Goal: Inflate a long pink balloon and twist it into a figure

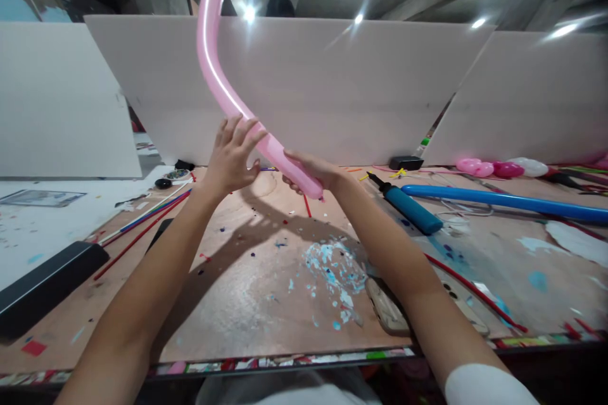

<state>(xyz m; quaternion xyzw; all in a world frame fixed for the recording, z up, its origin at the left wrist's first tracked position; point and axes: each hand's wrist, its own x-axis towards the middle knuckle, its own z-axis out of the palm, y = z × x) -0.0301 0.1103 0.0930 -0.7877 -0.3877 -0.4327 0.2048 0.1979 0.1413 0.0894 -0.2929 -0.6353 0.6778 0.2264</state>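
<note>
Thin uninflated balloons point(142, 219) lie at the left of a paint-flecked plywood table point(247, 304). Above its middle, a long pink balloon point(213, 69), glossy and bent, rises out of frame. The left hand point(232, 155) rests against it, fingers spread wide. The right hand point(311, 174) closes around its rounded lower end. A blue hand pump point(411, 207) and a long blue balloon point(503, 200) lie to the right.

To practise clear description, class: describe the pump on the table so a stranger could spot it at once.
Start at the wooden table, then look just right of the right hand gripping the pink balloon. The pump lies there slanting. Unlike the long blue balloon beside it, it is short, stiff, with a black tip.
</note>
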